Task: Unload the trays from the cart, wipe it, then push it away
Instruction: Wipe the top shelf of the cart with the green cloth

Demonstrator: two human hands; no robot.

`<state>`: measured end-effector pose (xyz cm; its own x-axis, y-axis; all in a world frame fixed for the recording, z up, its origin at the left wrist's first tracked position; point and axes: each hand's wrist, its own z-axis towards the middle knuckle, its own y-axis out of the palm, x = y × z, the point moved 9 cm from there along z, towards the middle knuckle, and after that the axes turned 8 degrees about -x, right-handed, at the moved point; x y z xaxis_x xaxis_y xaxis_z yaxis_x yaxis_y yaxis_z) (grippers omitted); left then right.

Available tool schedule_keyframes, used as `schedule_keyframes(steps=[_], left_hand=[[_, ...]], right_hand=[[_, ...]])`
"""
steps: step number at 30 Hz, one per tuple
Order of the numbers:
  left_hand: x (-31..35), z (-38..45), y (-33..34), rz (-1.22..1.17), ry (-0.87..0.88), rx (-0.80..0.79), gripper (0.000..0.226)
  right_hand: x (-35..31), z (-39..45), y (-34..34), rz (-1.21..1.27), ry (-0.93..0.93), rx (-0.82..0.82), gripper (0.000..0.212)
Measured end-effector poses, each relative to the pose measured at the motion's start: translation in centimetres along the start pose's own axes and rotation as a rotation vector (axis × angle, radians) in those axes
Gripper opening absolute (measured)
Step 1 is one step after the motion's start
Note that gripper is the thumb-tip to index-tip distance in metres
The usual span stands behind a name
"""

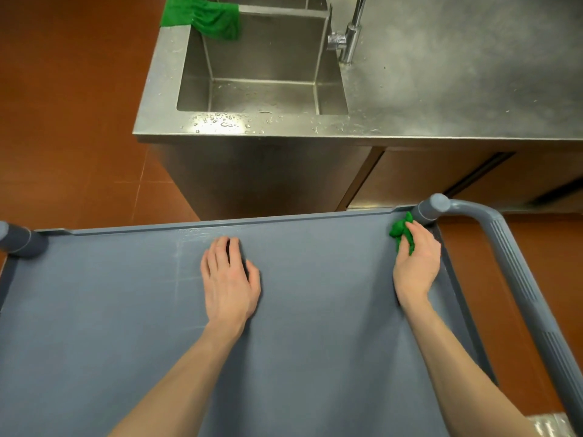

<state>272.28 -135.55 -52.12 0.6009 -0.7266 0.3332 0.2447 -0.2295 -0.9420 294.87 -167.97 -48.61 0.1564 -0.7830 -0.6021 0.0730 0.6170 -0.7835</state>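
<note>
The grey-blue cart top (94,310) fills the lower half of the view, and no trays stand on it. My left hand (228,279) rests flat on its middle, fingers straight and pointing away from me. My right hand (416,263) grips a bunched green cloth (401,231) in the cart's far right corner, right beside the corner post (430,208). Faint wipe streaks show on the surface to the left of my left hand.
A steel counter with a wet sink basin (262,89) and a faucet (350,36) stands just beyond the cart. A second green cloth (205,14) hangs over the sink's far left rim. The cart's handle (517,279) curves down the right side. Red-brown floor tiles (63,121) lie on the left.
</note>
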Motion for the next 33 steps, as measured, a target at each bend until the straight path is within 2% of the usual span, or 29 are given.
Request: schedule_keyframes(steps=[2,9,15,18,21,24,29,33], left_hand=[[0.1,0.0,-0.1,0.011,-0.002,-0.005,0.051],[-0.2,0.6,-0.5,-0.013,0.01,0.002,0.052],[-1.0,1.2,-1.1,-0.162,0.01,-0.015,0.06],[-1.5,1.3,-1.8,-0.276,0.023,-0.046,0.065],[-2.4,1.3,-2.6,-0.399,0.073,-0.105,0.061],[-6.3,1.1,-4.3,-0.405,0.097,-0.133,0.051],[-16.8,1.2,-8.9,-0.101,0.189,0.004,0.036],[-22.9,0.5,-10.8,-0.168,0.107,0.097,0.035]], right_hand=[[-1.8,-0.6,1.4,0.027,0.0,0.006,0.032],[-12.8,-4.8,9.3,0.19,-0.225,-0.129,0.034],[-19.9,-8.6,14.8,0.185,-0.351,-0.328,0.039],[-22.8,-9.8,16.2,0.17,-0.425,-0.368,0.04],[-23.9,-10.3,16.7,0.137,-0.484,-0.362,0.041],[-23.8,-10.5,16.7,0.127,-0.459,-0.336,0.04],[-24.8,-12.1,17.3,0.155,-0.315,-0.23,0.035],[-27.0,-14.0,18.4,0.165,-0.263,-0.146,0.033]])
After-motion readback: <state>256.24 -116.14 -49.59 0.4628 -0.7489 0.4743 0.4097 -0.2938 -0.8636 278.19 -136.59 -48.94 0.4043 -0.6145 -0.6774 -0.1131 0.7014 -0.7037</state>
